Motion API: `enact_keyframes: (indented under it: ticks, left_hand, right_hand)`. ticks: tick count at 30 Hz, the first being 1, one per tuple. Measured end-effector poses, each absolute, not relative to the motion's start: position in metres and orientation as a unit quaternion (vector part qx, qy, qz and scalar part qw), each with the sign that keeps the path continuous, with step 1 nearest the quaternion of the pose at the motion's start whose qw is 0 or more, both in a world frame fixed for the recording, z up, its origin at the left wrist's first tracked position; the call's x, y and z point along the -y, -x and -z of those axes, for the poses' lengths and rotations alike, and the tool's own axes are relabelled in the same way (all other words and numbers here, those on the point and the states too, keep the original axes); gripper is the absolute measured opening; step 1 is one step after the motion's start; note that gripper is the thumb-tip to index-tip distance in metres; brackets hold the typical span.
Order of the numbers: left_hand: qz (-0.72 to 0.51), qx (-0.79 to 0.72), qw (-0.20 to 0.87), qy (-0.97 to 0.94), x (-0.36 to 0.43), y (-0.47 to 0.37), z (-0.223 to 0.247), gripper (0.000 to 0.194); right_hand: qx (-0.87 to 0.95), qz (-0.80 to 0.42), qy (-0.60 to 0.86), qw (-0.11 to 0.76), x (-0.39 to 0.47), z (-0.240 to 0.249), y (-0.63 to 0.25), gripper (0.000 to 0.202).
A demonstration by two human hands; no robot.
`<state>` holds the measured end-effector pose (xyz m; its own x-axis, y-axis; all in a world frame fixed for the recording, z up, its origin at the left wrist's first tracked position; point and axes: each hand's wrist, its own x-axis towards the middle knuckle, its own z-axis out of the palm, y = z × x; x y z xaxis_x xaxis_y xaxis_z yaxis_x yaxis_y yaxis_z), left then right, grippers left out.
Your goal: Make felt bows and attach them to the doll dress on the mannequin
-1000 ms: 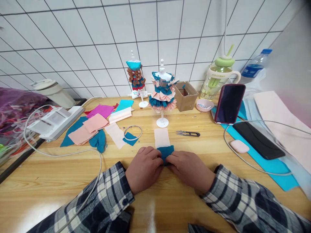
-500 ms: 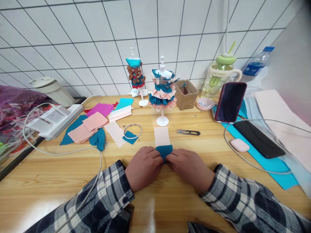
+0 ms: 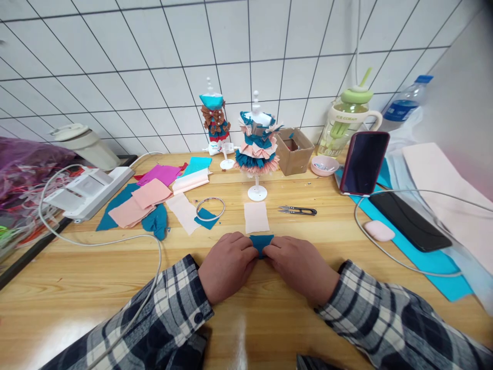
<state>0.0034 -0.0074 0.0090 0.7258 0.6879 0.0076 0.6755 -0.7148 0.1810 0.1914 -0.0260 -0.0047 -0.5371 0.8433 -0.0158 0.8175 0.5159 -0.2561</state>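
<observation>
Teal piece (image 3: 262, 244) — far edge just off pink sheet (image 3: 256, 217) — links both hands (image 3: 230, 264) (image 3: 299, 266).

The teal piece (image 3: 262, 244) between the left hand (image 3: 230, 266) and the right hand (image 3: 298, 264) no longer overlaps the pale pink sheet (image 3: 257, 217). In both earlier pictures its far edge covers the sheet's near end; now that edge sits closer to the person, and a thin strip of the surface (image 3: 265, 311) shows between the two. The sheet's near edge, hidden before, comes into view. The teal piece also shows a shorter span front to back, and its far edge, slanting a second ago, runs nearly level.
</observation>
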Motion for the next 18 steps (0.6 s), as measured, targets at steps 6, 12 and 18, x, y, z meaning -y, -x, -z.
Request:
enact_keyframes:
  ticks: [6,12,18]
  left_hand:
    - [-0.029,-0.378,0.077,-0.922,0.0065,-0.003,-0.0071,0.02]
    - [-0.026,-0.373,0.094,-0.922,0.0063,-0.0036,-0.0085,0.02]
    - [-0.036,-0.359,0.095,-0.928,0.0057,-0.004,-0.0074,0.02]
  right_hand:
    - [0.875,-0.117,0.468,0.05,0.0258,0.0036,-0.1922,0.015]
    - [0.867,-0.111,0.482,0.055,0.0265,0.0068,-0.1932,0.013]
    - [0.875,-0.104,0.47,0.052,0.0254,0.0053,-0.1922,0.014]
